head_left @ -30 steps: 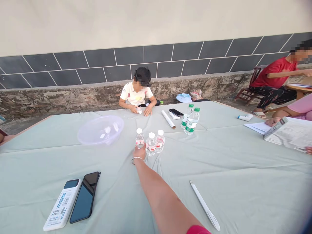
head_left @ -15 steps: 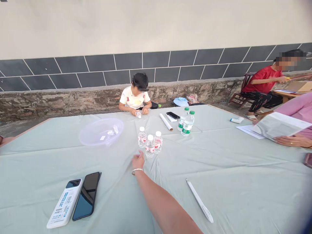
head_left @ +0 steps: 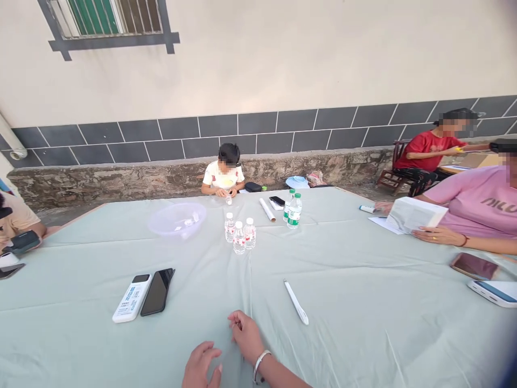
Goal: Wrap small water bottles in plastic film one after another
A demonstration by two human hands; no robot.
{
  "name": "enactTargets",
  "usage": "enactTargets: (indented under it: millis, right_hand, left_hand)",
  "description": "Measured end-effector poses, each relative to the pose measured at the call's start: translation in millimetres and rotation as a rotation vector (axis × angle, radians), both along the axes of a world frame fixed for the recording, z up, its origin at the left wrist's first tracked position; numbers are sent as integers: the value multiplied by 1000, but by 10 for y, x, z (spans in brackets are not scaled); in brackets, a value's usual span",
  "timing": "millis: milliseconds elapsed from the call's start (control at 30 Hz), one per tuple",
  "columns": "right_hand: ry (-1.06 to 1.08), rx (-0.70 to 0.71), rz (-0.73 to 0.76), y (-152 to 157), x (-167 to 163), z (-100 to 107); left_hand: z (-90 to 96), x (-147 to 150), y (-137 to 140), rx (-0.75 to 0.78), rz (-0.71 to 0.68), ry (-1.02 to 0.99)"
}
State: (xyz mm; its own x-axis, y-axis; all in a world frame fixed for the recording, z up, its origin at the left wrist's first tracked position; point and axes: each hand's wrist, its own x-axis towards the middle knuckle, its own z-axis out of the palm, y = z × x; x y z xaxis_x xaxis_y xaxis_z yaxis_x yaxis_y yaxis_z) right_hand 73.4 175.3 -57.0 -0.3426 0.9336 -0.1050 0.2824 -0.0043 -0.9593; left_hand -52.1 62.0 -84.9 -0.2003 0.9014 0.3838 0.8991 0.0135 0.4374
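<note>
My right hand (head_left: 246,337), with a silver bracelet at the wrist, is just above or on the cloth near the table's front edge. Its fingers are curled in, and nothing shows in them. Left of it, my left hand (head_left: 202,366) has come in at the bottom edge, fingers apart and holding nothing. A white pen-shaped cutter or pen (head_left: 296,303) lies to the right of my right hand. Farther forward stand three small water bottles (head_left: 239,241) with white caps, close together and upright. Neither hand touches them.
A white power bank (head_left: 132,299) and a black phone (head_left: 158,292) lie on the left. Beyond are a translucent basin (head_left: 159,229), a white roll (head_left: 267,210) and two green-capped bottles (head_left: 294,213). People sit opposite and at both sides; one at right holds a white box (head_left: 416,214).
My right hand has drawn back from the small bottles towards me. My left hand has come into view. The camera has tilted up, showing a window and more of the people at the sides.
</note>
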Motion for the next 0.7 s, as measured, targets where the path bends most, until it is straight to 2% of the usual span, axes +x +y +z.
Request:
enactTargets:
  millis: [67,167,233,333,400,500,700]
  right_hand:
    - [-36,70,-20,-67,41,7]
    - [-101,188,-70,-123,11,6]
    - [-120,241,-82,-138,-15,-2]
    - [-123,289,-54,-146,-23,-14]
    - [-127,298,-44,-151,-14,-16]
    - [-131,294,-37,-159,-3,-16]
    - [-136,268,-24,-169,5,-18]
  left_hand:
    - [-24,105,33,-51,60,55]
    - [-195,281,30,-76,113,174]
    - [-362,327,-3,-44,95,263]
    - [-547,272,-62,36,-15,427]
    - [-589,225,-82,99,-58,508]
    - [-592,233,-71,195,-1,521]
    - [-623,317,-48,239,38,492]
